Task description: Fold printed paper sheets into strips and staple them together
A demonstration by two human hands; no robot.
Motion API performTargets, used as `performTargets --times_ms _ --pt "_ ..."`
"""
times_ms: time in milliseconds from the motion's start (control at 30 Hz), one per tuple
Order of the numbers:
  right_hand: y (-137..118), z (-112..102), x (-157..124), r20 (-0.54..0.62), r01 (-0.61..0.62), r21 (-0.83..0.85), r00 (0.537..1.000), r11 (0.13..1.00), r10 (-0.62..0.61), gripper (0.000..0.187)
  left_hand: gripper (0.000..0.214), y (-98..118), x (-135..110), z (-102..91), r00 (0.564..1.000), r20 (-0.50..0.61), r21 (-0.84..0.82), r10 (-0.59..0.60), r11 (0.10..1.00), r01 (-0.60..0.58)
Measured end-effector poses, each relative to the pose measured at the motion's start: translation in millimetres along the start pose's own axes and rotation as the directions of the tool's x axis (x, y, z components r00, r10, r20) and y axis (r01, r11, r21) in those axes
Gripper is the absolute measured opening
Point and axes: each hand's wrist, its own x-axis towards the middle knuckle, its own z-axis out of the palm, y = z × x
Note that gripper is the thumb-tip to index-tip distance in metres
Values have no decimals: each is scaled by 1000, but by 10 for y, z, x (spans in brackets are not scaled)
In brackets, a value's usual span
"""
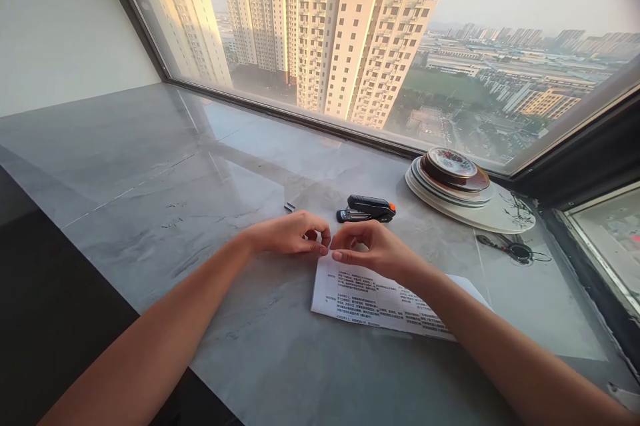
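Printed sheets of paper (370, 299) lie on the grey marbled counter, with text in columns on the upper face. My left hand (293, 233) has thumb and forefinger pinched together at the top left corner of the paper. Close beside it, my right hand (367, 246) pinches at the same corner, its wrist passing over the sheets. The fingertips nearly meet and cover the corner itself. Just beyond my right hand rests a black stapler (367, 209) with an orange end. A few small staple strips (289, 207) lie left of it.
A stack of plates (450, 179) stands by the window at the right, on a large oval plate (515, 216). Keys with a round black fob (520, 251) lie in front of it. The counter (150, 193) ends at a dark edge on the left; a window frame (300, 121) bounds the back.
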Motion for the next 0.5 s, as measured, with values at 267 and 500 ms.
performTargets --times_ms 267,500 --pt "-45 10 -16 30 20 135 999 991 -24 28 13 4 3 4 999 -3 -41 36 998 -36" --pt "38 37 11 -15 23 127 1000 992 -21 19 15 49 -9 2 992 65 -82 108 991 -102"
